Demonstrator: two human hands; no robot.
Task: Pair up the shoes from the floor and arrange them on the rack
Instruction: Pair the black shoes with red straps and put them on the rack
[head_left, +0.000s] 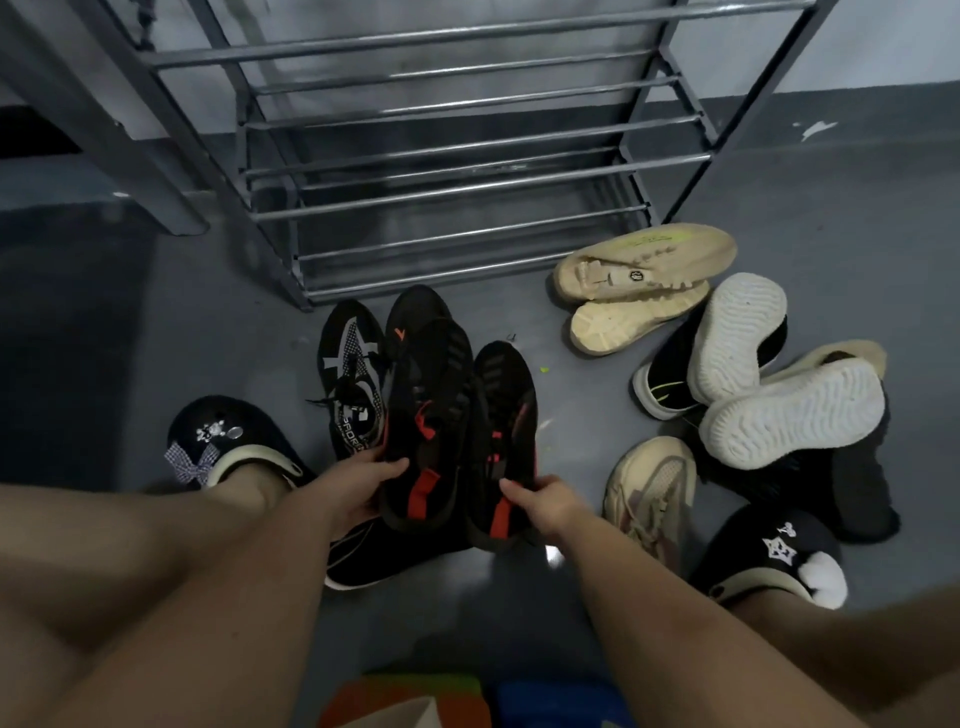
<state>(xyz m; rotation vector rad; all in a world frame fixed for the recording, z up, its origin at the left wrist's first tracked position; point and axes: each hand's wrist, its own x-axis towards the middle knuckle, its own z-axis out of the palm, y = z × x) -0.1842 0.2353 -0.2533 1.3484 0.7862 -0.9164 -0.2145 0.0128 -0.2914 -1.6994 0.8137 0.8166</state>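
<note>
Two black sneakers with red accents are held side by side above the floor. My left hand (358, 483) grips the heel of the left black-and-red sneaker (426, 410). My right hand (545, 501) grips the heel of the right black-and-red sneaker (506, 431). Their toes point toward the grey metal shoe rack (467, 171), whose bars carry no shoes. Under and beside them on the floor lie a black sneaker with white print (353, 374) and another black shoe (415, 306).
At the right lie beige sneakers (644, 265), a pile of black shoes with white soles (737, 332) and one more beige sneaker (652, 488). My feet in black slippers (228, 431) stand at both sides. A grey post (104, 114) rises at the left.
</note>
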